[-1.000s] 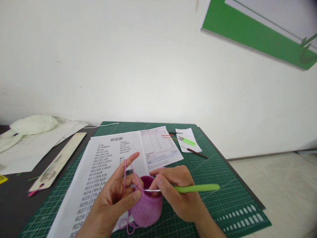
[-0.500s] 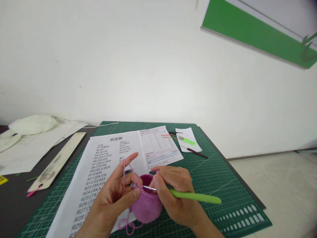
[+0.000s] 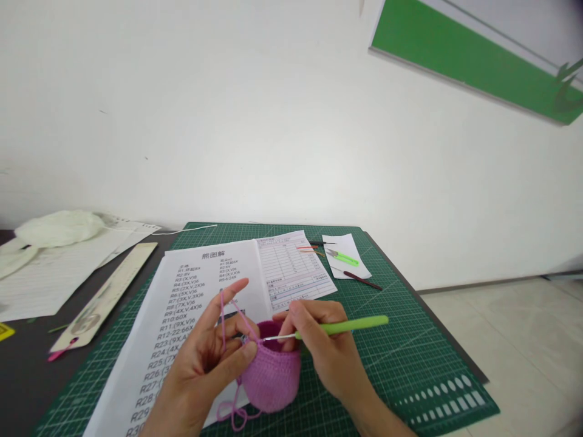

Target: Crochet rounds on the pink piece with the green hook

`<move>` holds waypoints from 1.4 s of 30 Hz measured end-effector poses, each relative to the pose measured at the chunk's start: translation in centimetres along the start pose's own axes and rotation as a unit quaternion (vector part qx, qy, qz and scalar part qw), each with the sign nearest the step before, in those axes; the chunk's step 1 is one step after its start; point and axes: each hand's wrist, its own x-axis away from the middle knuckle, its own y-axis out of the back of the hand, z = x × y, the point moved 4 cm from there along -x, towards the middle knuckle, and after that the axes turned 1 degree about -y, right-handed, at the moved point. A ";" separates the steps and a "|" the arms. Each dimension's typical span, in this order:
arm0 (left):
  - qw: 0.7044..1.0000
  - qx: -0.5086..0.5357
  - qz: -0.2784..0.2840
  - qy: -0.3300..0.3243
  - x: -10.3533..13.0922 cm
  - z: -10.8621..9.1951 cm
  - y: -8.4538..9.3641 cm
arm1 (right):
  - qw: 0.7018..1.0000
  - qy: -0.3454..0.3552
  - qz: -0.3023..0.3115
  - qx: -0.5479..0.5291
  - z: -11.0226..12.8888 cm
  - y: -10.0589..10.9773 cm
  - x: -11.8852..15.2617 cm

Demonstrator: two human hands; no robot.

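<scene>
A pink crocheted cup-shaped piece [image 3: 272,379] hangs over the mat with its round opening upward. My left hand [image 3: 212,364] pinches its left rim between thumb and fingers, the index finger raised with pink yarn [image 3: 223,318] looped over it. My right hand [image 3: 321,346] grips a crochet hook [image 3: 355,325] with a green handle and a metal shaft. The hook's tip meets the rim close to my left thumb. Some fingers of my right hand reach into the opening. Loose pink yarn curls below the piece at the left.
Beneath lies a green cutting mat [image 3: 437,358] with a printed pattern sheet [image 3: 182,303] and a form [image 3: 296,273]. Thread snips [image 3: 344,258] rest on white paper at the back right, beside a dark thin stick [image 3: 363,280]. Further left are a ruler-like bookmark [image 3: 104,297] and a white bundle [image 3: 61,229].
The hook's handle has swung upward and now lies less tilted, its end higher and further left. My right fingers have shifted on it. My left hand has hardly moved.
</scene>
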 end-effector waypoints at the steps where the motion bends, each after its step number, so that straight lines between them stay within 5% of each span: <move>1: 1.000 0.012 0.005 0.008 0.0 0.0 0.0 | 0.999 -0.021 0.005 -0.038 -0.2 0.0 -0.1; 8: 1.000 -0.020 0.006 -0.005 0.0 -0.1 0.0 | 0.998 0.008 -0.055 -0.037 0.0 0.0 -0.1; 23: 1.000 0.006 0.019 0.008 0.0 -0.2 -0.1 | 0.997 0.041 0.056 0.019 0.8 0.2 -0.1; 42: 0.999 0.000 0.034 0.018 0.0 0.2 0.2 | 0.994 0.087 0.009 0.063 0.7 0.4 0.3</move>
